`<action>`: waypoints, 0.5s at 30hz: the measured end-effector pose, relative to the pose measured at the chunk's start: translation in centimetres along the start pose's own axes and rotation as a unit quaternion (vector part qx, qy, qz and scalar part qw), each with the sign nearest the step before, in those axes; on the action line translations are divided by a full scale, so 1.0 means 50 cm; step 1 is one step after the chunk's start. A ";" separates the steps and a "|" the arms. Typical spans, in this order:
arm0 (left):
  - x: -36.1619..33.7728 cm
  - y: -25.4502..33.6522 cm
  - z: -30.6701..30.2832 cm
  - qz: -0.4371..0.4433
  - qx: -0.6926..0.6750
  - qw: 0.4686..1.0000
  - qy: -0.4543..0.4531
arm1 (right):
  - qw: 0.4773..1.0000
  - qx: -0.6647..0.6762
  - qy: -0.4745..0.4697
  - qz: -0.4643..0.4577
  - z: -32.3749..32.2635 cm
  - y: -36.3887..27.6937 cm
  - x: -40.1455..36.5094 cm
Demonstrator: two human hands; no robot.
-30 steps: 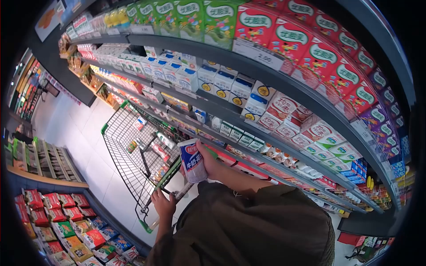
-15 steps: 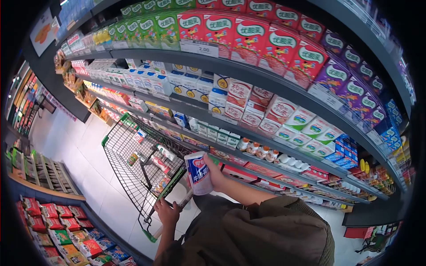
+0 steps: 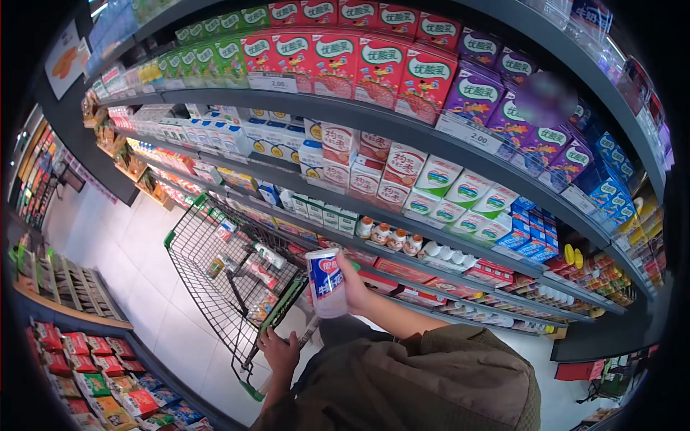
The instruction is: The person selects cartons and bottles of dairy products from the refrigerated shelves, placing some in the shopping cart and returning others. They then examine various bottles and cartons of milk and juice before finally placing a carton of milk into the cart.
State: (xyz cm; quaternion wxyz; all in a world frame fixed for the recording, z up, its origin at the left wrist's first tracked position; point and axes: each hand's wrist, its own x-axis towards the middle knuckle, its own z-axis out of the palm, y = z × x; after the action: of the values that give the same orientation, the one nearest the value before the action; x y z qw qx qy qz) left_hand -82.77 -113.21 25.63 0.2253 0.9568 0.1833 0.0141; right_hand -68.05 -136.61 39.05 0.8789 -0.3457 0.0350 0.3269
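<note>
My right hand (image 3: 351, 286) is wrapped round a blue and white can (image 3: 327, 284) with red and white lettering, held upright with a slight tilt just right of the cart handle. My left hand (image 3: 279, 350) rests at the near end of the cart (image 3: 248, 237), its fingers curled over the handle bar (image 3: 282, 305). Inside the wire cart lie a white bottle (image 3: 269, 254), a red and white package (image 3: 260, 274) and a few small packs.
Long shelves (image 3: 345, 100) of red, green and purple drink boxes (image 3: 334, 61) run along the right side. At the lower left stands a bin of snack bags (image 3: 108, 373). Pale floor tiles (image 3: 154, 287) show left of the cart.
The view has shifted a little, so the shelf goods appear further left. The can and both hands sit slightly further right in view. Both hands keep their hold.
</note>
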 end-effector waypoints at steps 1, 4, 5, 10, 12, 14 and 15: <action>-0.010 0.005 0.004 0.005 -0.004 1.000 0.002 | 1.000 0.006 -0.016 -0.007 -0.008 0.000 -0.003; -0.039 0.023 0.017 0.010 -0.005 1.000 0.006 | 0.998 0.015 -0.060 -0.021 -0.033 -0.001 -0.013; -0.049 0.028 0.022 0.010 -0.003 1.000 0.008 | 0.999 0.013 -0.048 -0.012 -0.038 -0.005 -0.022; -0.089 0.069 0.045 0.003 0.005 1.000 0.025 | 0.999 0.012 -0.039 0.015 -0.063 -0.041 -0.066; -0.103 0.079 0.059 0.009 0.004 0.999 0.035 | 0.998 0.014 -0.046 0.029 -0.079 -0.060 -0.091; -0.114 0.092 0.072 -0.003 0.005 0.999 0.033 | 0.998 0.005 -0.044 0.034 -0.095 -0.088 -0.123; -0.119 0.100 0.076 -0.009 -0.001 0.999 0.036 | 0.998 0.001 -0.045 0.037 -0.099 -0.103 -0.141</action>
State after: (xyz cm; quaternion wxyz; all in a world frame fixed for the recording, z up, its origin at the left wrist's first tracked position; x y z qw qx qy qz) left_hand -86.18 -121.11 24.75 0.2193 0.9538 0.1998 0.0468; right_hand -69.69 -146.40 40.34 0.8673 -0.3284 0.0083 0.3740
